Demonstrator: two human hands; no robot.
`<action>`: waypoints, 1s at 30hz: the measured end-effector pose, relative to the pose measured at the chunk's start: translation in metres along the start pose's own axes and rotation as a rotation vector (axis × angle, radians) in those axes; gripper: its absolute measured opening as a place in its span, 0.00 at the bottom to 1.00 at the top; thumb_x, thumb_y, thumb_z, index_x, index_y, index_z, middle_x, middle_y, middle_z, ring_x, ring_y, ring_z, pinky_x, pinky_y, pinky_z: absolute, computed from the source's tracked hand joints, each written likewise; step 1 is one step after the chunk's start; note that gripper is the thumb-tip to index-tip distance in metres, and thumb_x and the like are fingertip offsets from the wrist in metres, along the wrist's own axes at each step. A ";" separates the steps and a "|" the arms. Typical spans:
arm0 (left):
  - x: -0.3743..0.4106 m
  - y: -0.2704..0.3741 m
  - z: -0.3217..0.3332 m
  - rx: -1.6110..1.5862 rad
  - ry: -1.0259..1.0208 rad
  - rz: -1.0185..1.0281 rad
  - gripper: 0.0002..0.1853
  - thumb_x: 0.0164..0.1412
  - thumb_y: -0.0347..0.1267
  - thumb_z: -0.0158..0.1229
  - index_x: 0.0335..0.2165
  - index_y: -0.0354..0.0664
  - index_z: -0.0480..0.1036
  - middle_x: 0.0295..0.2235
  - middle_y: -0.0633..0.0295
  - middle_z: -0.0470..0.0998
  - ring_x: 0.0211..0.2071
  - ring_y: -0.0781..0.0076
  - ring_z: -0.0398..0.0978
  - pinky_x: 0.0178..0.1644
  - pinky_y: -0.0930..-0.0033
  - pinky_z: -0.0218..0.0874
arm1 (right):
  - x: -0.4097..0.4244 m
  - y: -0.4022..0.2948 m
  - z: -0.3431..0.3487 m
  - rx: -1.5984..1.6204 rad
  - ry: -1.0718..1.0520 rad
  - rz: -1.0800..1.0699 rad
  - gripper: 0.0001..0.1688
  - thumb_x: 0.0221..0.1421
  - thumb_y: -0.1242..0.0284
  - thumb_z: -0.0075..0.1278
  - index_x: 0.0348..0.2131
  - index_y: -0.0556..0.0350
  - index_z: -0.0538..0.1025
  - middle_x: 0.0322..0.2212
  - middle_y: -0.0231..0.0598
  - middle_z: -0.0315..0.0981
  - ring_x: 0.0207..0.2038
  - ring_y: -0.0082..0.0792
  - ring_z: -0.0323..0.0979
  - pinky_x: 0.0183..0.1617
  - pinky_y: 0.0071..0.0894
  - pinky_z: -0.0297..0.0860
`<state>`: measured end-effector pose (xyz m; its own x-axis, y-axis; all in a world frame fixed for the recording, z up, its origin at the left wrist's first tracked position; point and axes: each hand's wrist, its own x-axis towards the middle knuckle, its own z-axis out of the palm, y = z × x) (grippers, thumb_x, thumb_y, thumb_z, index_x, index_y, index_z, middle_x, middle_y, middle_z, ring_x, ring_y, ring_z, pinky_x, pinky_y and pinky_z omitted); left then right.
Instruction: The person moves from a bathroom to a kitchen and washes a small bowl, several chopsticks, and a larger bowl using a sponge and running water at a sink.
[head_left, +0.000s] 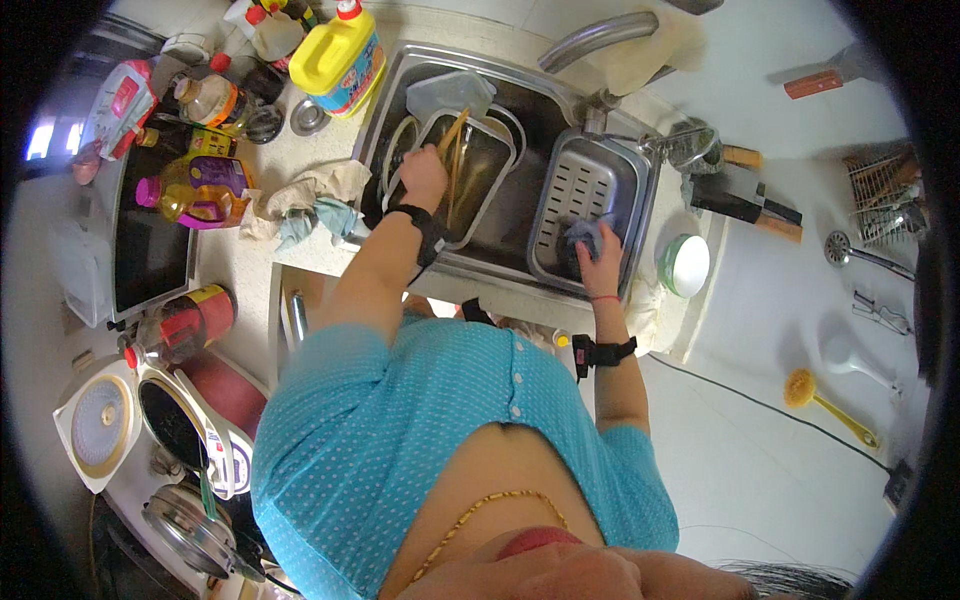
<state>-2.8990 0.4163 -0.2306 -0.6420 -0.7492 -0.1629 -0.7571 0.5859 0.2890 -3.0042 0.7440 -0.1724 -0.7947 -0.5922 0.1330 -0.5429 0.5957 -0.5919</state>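
Note:
My left hand (424, 177) is over the left basin of the stainless steel sink (487, 264), closed around wooden chopsticks (454, 139) above a rectangular metal tray (491, 176). A translucent plastic container (450, 93) and round dishes lie behind and beside the tray. My right hand (602, 262) holds a bluish mesh-like scrubbing cloth (585, 234) at the near end of a slotted metal drain basket (574, 184), which sits in the right part of the sink. The steel faucet (598, 39) rises behind the sink.
Left of the sink are a yellow detergent jug (337, 64), crumpled cloths (319, 199) and an oil bottle (196, 191). A green-rimmed bowl (684, 265) and knives in a block (739, 199) stand to the right. An open rice cooker (176, 420) is at lower left.

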 end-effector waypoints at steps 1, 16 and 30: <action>0.003 -0.006 0.003 0.018 0.014 0.000 0.06 0.49 0.27 0.48 0.28 0.39 0.68 0.27 0.52 0.73 0.36 0.52 0.67 0.35 0.55 0.61 | 0.001 -0.011 0.004 0.068 -0.012 -0.018 0.29 0.44 0.69 0.52 0.45 0.61 0.63 0.42 0.52 0.62 0.45 0.47 0.60 0.50 0.38 0.56; -0.020 -0.036 -0.044 -1.154 -0.009 0.184 0.08 0.59 0.33 0.42 0.30 0.38 0.62 0.23 0.61 0.68 0.27 0.72 0.66 0.32 0.72 0.56 | 0.081 0.014 0.237 -0.884 -1.496 0.146 0.34 0.41 0.57 0.52 0.46 0.57 0.65 0.42 0.39 0.67 0.36 0.43 0.69 0.42 0.32 0.67; -0.033 -0.068 -0.064 -1.475 -0.162 0.057 0.08 0.60 0.31 0.40 0.34 0.38 0.61 0.32 0.60 0.68 0.37 0.73 0.66 0.47 0.71 0.53 | 0.052 0.051 0.282 -0.914 -1.246 0.584 0.22 0.44 0.61 0.49 0.39 0.53 0.70 0.38 0.37 0.69 0.35 0.39 0.70 0.41 0.35 0.66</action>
<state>-2.8186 0.3819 -0.1846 -0.7471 -0.6367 -0.1910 0.0082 -0.2961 0.9551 -2.9967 0.5905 -0.4203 -0.4883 0.0376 -0.8718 -0.5958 0.7156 0.3646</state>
